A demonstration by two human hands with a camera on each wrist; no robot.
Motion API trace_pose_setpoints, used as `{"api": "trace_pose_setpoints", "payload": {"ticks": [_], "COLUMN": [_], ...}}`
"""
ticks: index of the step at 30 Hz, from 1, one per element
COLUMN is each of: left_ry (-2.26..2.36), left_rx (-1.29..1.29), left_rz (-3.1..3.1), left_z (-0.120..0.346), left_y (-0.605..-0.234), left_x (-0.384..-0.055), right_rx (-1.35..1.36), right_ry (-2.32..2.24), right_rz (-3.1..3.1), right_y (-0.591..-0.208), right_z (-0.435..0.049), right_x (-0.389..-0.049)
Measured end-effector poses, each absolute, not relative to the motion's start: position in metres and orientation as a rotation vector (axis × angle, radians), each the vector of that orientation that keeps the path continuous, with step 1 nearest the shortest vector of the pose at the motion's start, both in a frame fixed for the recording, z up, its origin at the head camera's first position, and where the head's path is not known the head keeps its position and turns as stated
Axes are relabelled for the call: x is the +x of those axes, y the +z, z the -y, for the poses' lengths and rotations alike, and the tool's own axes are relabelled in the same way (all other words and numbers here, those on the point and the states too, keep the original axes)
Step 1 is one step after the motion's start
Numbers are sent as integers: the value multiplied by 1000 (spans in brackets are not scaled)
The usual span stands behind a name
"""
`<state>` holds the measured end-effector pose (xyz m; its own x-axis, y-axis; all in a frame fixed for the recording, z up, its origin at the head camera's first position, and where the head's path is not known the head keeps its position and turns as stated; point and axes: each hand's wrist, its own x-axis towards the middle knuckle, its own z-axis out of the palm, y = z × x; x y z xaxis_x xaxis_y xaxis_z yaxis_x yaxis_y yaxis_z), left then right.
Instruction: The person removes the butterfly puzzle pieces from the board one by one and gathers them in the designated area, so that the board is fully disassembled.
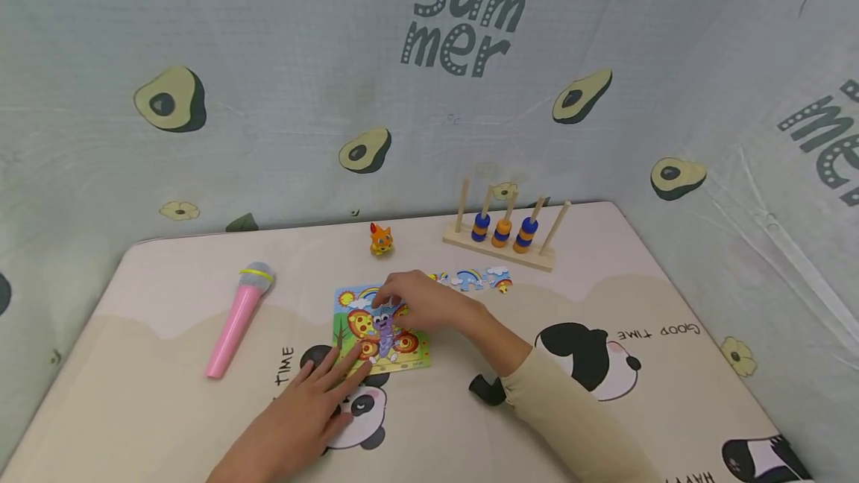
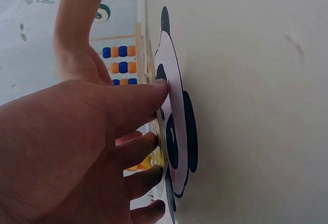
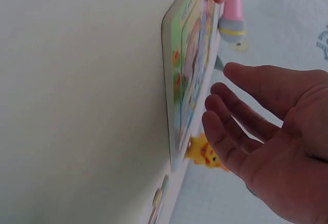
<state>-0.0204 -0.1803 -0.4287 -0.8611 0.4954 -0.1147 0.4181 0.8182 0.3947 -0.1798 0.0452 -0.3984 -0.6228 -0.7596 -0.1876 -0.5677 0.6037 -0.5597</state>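
Looking down from the head, the camera shows the left hand with its fingers spread, fingertips on the near left edge of a picture puzzle board. Its thumb lies apart, over the printed panda on the bench. The right hand is over the board's far right part, its fingers bent downward. From above, whether they meet the board cannot be told. Just beyond that hand and to its right lie loose puzzle pieces; directly beyond its fingers stands an orange toy figure, and farther off to the right a wooden peg rack, blue and orange beads on its three middle pegs. Left of the left fingers lies a pink microphone.

Seen from the left wrist, those fingers come side-on: loosely bent, their tips at the board's thin edge, gripping nothing, the thumb tip down on the panda. The rack's beads show past the thumb.

From the right wrist comes what the head view hides: a wide gap between thumb and fingers, which hold nothing, with their tips apart from the board. The board lies flat past these fingertips, its rim lettering too small to read. The toy shows just behind the lower fingers, and the microphone's head beyond the thumb.
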Motion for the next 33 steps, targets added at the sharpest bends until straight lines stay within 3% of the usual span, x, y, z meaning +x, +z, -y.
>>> {"api": "trace_pose_setpoints", "payload": {"ticks": [11,33], "left_ry": [552,620], "left_rx": [652,617], "left_rz": [-2740,-2718], "left_z": [181,181], "left_y": [-430,-432], "left_x": [-21,-22], "right_rx": [-1065,-1041], "right_ry": [-523,-465], "right_rz": [-2416,-2434], "right_y": [-407,-411], "right_z": [-4,5], "right_x": [-180,-175]}}
